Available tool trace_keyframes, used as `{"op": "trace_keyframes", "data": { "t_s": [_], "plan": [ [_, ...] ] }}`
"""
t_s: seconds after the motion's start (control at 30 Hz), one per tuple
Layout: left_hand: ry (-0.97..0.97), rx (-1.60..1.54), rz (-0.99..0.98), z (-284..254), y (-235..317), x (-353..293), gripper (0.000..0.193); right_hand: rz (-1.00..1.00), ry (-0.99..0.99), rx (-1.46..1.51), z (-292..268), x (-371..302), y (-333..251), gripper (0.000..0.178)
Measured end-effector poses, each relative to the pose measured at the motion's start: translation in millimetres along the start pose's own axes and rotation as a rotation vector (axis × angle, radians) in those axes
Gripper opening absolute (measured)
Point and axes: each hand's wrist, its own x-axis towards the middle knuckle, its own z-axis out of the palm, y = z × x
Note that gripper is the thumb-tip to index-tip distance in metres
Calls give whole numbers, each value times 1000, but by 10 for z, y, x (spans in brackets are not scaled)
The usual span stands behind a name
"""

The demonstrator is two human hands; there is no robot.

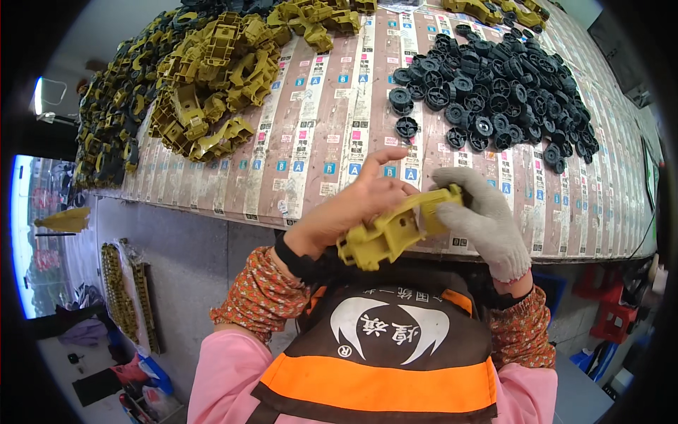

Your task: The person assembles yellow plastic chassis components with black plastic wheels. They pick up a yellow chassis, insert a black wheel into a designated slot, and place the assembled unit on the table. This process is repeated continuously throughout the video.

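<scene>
A yellow plastic toy vehicle body (397, 232) is tilted above the table's near edge. My right hand (487, 219), in a pale knitted glove, grips its right end between thumb and fingers. Bare and close against the body's upper left side is my left hand (360, 198). Its index finger stretches toward the wheels while the other fingers are partly bent; its thumb is hidden. One black toy wheel (407, 128) lies just beyond the left fingertips, at the edge of a large heap of black wheels (494, 92).
Similar yellow bodies (219, 63) are piled at the table's left. Beyond them lies a mound of yellow bodies with dark wheels (113, 120). More yellow pieces (487, 8) sit at the far edge. Printed striped sheeting covers the table (311, 141). Red plastic bins (607, 304) stand low at right.
</scene>
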Motion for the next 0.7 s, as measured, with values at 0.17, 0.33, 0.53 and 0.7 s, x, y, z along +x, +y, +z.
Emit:
{"op": "trace_keyframes", "data": {
  "t_s": [0.17,0.33,0.53,0.7],
  "plan": [
    [-98,-517,193,-243,-284,-130,80,247,200,372,115,-20,95,45],
    [307,-388,274,-116,-349,-70,66,110,38,-175,204,95,-33,40],
    [364,-442,360,-217,-295,-66,54,-395,283,-980,10,1046,37,25],
    [526,-361,353,-359,-436,-179,65,-473,212,-1220,317,1455,94,25]
  ]
}}
